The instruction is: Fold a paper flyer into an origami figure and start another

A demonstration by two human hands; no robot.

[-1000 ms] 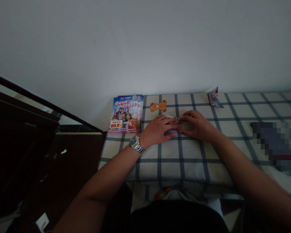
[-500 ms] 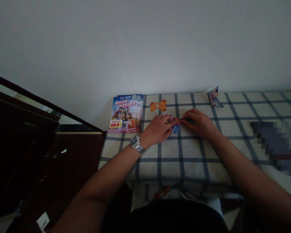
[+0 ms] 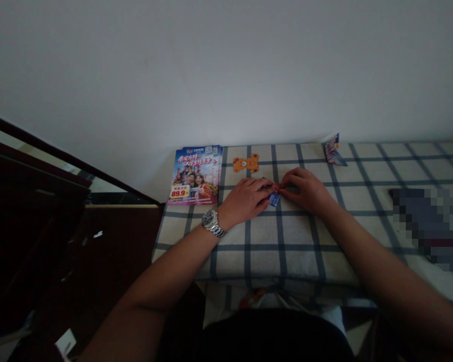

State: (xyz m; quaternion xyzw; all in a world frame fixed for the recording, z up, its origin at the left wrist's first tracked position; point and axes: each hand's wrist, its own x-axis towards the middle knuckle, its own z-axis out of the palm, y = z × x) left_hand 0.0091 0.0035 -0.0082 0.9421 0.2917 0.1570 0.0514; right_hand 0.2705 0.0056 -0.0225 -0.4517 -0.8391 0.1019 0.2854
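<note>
My left hand (image 3: pixel 246 199), a metal watch on its wrist, and my right hand (image 3: pixel 305 189) meet over a small folded piece of printed paper (image 3: pixel 274 198) that lies on the checked cloth (image 3: pixel 287 236). Both hands pinch the paper with bent fingers; only its blue and red corner shows between them. A stack of colourful flyers (image 3: pixel 196 175) lies to the left of my left hand. A folded paper piece (image 3: pixel 332 150) stands by the wall, behind my right hand.
An orange bear-shaped cutout (image 3: pixel 246 164) lies on the cloth just behind my hands. A blurred dark object (image 3: pixel 426 223) sits at the right. Dark wooden furniture (image 3: pixel 41 241) fills the left, below the cloth's edge. A white wall rises behind.
My right hand has drawn its fingers in from flat to a pinch. The small paper now shows less between the hands, folded tighter. Both arms stay in place.
</note>
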